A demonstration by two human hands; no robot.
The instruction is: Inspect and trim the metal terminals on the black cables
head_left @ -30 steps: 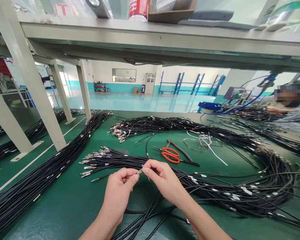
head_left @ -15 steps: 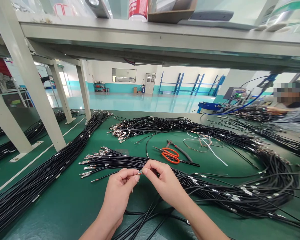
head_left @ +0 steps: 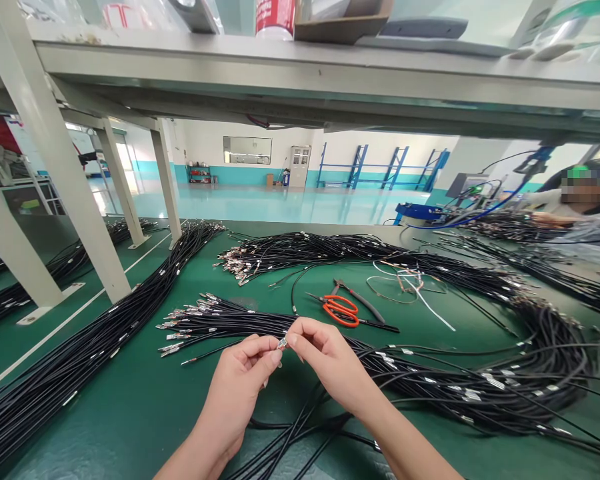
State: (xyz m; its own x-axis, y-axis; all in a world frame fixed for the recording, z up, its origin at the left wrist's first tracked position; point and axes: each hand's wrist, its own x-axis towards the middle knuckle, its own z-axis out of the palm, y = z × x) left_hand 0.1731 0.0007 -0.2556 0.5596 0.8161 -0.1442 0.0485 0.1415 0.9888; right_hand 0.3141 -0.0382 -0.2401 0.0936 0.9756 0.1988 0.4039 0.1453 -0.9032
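A small cable end (head_left: 282, 343), silvery with bits of colour, sits between my hands at the middle of the head view. My left hand (head_left: 240, 377) pinches it between thumb and index finger. From the other side, the closed thumb and fingertips of my right hand (head_left: 327, 357) grip it too. Its fine detail is too small to make out, and its cable is mostly hidden by my hands. Just behind lies a bundle of black cables (head_left: 245, 323), its metal-tipped ends (head_left: 180, 327) pointing left. More loose black cables (head_left: 285, 440) run below my hands.
Orange-handled scissors (head_left: 341, 311) and pliers (head_left: 363, 300) lie beyond my right hand on the green tabletop (head_left: 130, 400). Large cable bundles (head_left: 115, 333) stretch along both sides. A metal shelf (head_left: 320, 73) spans overhead. A co-worker's hand (head_left: 550, 220) is at the far right.
The cable end between my fingertips now shows more of its silvery part. My hands have barely shifted. At the far right, the co-worker's head has moved slightly.
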